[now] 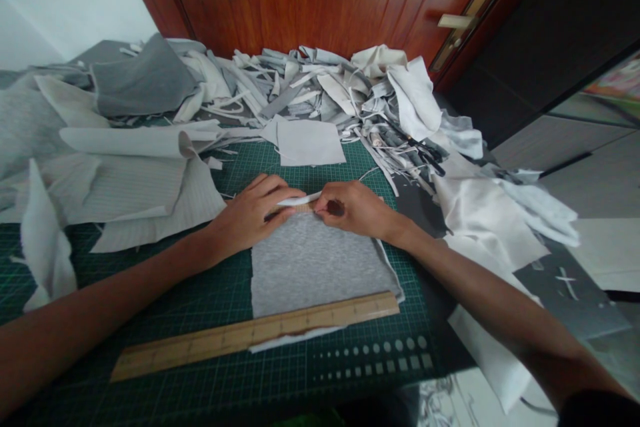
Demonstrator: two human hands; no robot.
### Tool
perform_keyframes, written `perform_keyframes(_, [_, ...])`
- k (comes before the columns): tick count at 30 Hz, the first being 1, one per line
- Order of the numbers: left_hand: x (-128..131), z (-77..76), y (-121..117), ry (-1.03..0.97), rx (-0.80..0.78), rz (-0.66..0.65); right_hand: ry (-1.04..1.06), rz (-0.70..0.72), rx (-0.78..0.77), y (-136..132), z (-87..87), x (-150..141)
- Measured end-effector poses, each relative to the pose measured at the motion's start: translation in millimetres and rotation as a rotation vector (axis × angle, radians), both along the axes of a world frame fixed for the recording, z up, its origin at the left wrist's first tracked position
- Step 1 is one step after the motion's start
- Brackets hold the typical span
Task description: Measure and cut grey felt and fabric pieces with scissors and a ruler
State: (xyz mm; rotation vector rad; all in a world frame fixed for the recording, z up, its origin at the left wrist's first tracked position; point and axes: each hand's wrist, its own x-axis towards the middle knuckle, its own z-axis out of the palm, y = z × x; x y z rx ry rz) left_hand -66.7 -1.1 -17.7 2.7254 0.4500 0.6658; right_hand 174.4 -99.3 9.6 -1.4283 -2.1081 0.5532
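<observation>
A piece of heather-grey fabric [320,263] lies flat on the green cutting mat [210,300]. At its far edge, my left hand [255,210] is closed with thumb and fingers pinching the fabric's whitish rolled or folded edge [295,201]. My right hand [353,210] pinches the same edge a short way to the right. Between the hands shows a narrow tan strip with fine marks [303,208], mostly hidden. Across the fabric's near edge rests a wooden ruler [255,333], slightly slanted. A thin white fabric sliver [297,339] lies along the ruler's near side.
Ribbed pale fabric [135,187] and a dark grey piece [145,80] are heaped at left. Scraps and strips [300,90] pile along the back, with a white piece [313,143] in front. Black-handled scissors [423,150] lie among scraps at right. A wooden door [300,0] stands behind.
</observation>
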Motion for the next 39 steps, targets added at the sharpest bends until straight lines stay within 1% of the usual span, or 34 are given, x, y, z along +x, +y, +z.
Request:
perform_keyframes(6, [-1, -1.0, 1, 0.001, -0.008, -0.055, -0.018, 0.008, 0.036, -2, -6.2, -6])
perform_keyframes(11, [-2, -2.2, 1, 0.005, 0.015, -0.111, -0.067, -0.015, 0.039, -5, -6.2, -10])
perform_keyframes(16, [-1, -1.1, 2, 0.033, 0.063, -0.145, -0.067, -0.029, 0.022, -4, -5.8, -11])
perform_keyframes(19, [-1, -1.2, 1, 0.042, 0.098, -0.142, -0.049, -0.048, 0.012, -4, -6.5, -10])
perform_keyframes(24, [1, -1.3, 0, 0.071, 0.140, -0.127, -0.052, -0.034, 0.015, -4, -7.2, -8])
perform_keyframes(29, [3, 0.5, -1, 0.047, 0.136, -0.130, -0.081, -0.033, 0.002, -3, -3.3, -5])
perform_keyframes(32, [3, 0.9, -1, 0.070, 0.140, -0.123, -0.097, -0.035, -0.011, -2, -0.2, -2])
perform_keyframes(39, [3, -2.1, -1, 0.079, 0.220, -0.113, -0.149, 0.004, -0.003, -1, 2.6, 6])
